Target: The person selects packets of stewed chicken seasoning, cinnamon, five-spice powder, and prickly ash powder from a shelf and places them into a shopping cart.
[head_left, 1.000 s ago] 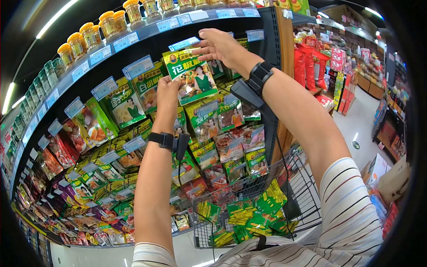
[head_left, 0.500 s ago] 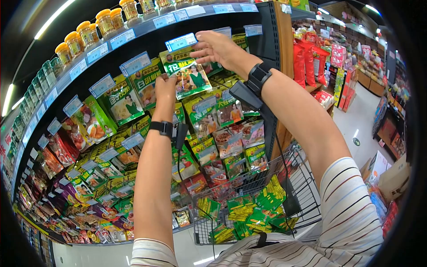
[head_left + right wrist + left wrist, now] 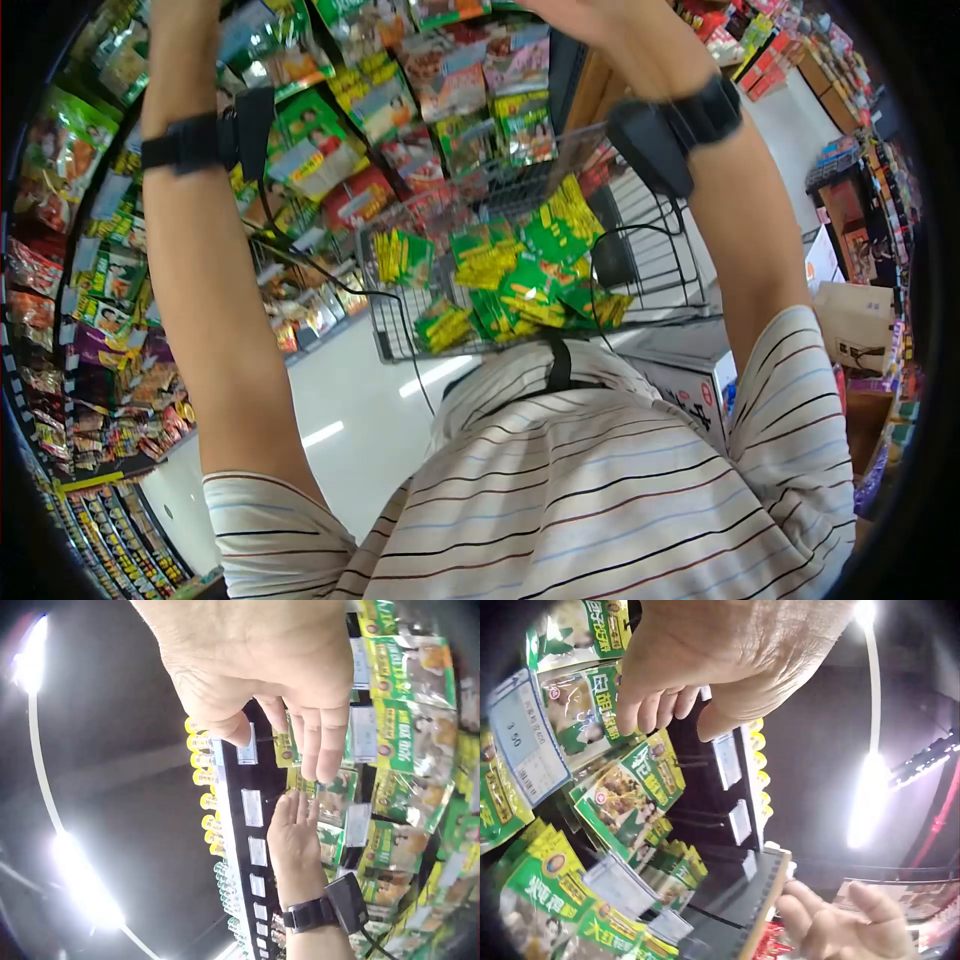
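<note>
My left hand (image 3: 712, 652) is raised at the seasoning rack, its fingers loosely bent and nothing between them. Just past its fingertips in the left wrist view, a green and yellow seasoning packet (image 3: 630, 801) with a clear front hangs among others. A white pepper packet (image 3: 577, 712) hangs beside it, partly behind the fingers. My right hand (image 3: 270, 660) is held up before the same rack, fingers extended and holding nothing. Both hands are cut off by the top edge of the head view, where the right hand (image 3: 590, 18) shows only in part.
A wire shopping cart (image 3: 382, 338) stands in front of my body, with a pile of green and yellow packets (image 3: 535, 268) inside. Price tags (image 3: 526, 739) jut out before the packets. Yellow-capped jars (image 3: 202, 760) line the shelf above. Cardboard boxes (image 3: 853, 318) stand at the right.
The head view has tipped down, so the upper shelf has left it and the cart sits higher. My left hand has let go of the packet it pinched; the right hand remains raised.
</note>
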Motion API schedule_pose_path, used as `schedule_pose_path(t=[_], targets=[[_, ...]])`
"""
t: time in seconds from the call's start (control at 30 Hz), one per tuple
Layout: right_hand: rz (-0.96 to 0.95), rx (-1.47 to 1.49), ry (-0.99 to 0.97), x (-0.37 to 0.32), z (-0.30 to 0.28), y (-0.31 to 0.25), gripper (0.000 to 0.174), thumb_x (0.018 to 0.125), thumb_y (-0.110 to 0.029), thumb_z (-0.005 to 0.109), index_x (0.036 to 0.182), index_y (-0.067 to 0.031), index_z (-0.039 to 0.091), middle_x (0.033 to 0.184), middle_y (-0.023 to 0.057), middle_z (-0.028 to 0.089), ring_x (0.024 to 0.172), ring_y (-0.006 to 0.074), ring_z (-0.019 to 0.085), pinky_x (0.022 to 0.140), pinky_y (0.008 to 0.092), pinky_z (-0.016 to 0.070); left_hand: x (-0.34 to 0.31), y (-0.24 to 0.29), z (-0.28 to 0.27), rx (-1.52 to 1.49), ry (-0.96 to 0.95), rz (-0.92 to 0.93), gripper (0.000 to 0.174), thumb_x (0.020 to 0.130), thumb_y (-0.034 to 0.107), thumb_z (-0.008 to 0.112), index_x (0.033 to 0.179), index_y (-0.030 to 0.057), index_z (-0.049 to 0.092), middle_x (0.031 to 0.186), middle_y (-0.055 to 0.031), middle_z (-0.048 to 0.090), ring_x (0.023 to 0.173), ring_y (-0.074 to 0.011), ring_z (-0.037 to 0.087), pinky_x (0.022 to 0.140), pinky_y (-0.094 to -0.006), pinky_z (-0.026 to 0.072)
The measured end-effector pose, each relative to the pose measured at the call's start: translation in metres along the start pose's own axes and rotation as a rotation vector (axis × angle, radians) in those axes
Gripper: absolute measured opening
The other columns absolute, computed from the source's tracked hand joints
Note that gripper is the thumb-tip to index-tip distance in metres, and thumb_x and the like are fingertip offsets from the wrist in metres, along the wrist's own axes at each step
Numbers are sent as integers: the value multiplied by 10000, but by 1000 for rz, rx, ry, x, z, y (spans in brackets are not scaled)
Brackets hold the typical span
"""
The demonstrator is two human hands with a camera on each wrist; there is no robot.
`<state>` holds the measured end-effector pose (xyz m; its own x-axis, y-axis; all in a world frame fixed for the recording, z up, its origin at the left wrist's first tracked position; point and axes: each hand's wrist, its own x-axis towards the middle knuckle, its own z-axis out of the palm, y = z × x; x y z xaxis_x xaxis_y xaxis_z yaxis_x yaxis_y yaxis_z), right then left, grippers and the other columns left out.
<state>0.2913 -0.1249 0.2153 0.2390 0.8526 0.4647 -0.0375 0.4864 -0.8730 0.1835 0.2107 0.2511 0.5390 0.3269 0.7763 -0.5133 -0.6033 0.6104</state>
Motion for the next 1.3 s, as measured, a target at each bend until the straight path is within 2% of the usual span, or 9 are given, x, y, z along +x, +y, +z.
schedule_pose_path(t=[0.07,0.17,0.3,0.47,0.63,0.77,1.03,1.07,1.3], targets=[[90,30,41,-40,7,20,523,1001,-277,549,1347,74,373,1263,268,551,1091,298,630,862,380,586,-87,92,61,231,163,-108,543,927,377,646,1341,48,518,1329,-119,538,1247,-262,520,1062,-345,402],[190,209,73,-97,-1,58,549,1012,-296,525,1408,32,334,1273,240,572,1098,288,641,850,390,588,-154,72,66,-38,46,-159,384,971,202,591,1247,-62,547,1196,-155,644,1154,-230,611,1000,-346,473],[350,172,296,-167,-6,98,470,1017,-283,464,1380,14,442,1248,186,611,1073,242,651,860,344,555,-261,55,97,-33,6,-503,307,946,230,624,1145,-1,587,1049,-96,684,913,-151,637,864,-295,511],[465,195,478,-218,-1,115,439,1017,-277,454,1350,10,473,1183,154,650,978,210,671,815,323,547,-383,0,95,-65,-149,-1008,338,970,331,588,1143,41,587,1073,-85,675,993,-171,649,837,-302,496],[535,288,591,-255,4,126,353,1000,-213,498,1266,18,526,1149,167,652,966,248,679,805,347,561,-478,-34,82,35,-284,-1236,346,964,337,583,1147,43,588,1019,-65,672,919,-142,643,763,-270,485],[610,273,628,-270,11,139,371,1013,-258,454,1269,3,519,1119,122,666,934,198,682,799,318,549,-514,-56,78,151,-497,-1309,336,947,325,597,1134,47,603,973,-45,669,892,-116,633,725,-247,469],[625,348,630,-271,5,149,322,1006,-222,493,1218,12,552,1088,149,682,920,221,692,778,329,566,-541,-111,122,357,-932,-1161,308,913,300,572,1042,35,660,1006,-166,704,999,-334,651,846,-398,492],[630,353,634,-271,4,149,316,1008,-222,490,1207,11,564,1079,152,681,926,231,689,792,339,560,-551,-135,126,402,-1176,-1120,412,921,331,575,1183,14,598,1111,-182,673,1038,-364,625,880,-410,479],[684,333,688,-275,-8,143,303,1018,-235,481,1178,2,580,1071,140,680,915,219,682,789,339,553,-595,-169,153,523,-1550,-983,632,866,286,648,1432,85,451,1392,-242,516,1247,-388,526,1017,-438,440]])
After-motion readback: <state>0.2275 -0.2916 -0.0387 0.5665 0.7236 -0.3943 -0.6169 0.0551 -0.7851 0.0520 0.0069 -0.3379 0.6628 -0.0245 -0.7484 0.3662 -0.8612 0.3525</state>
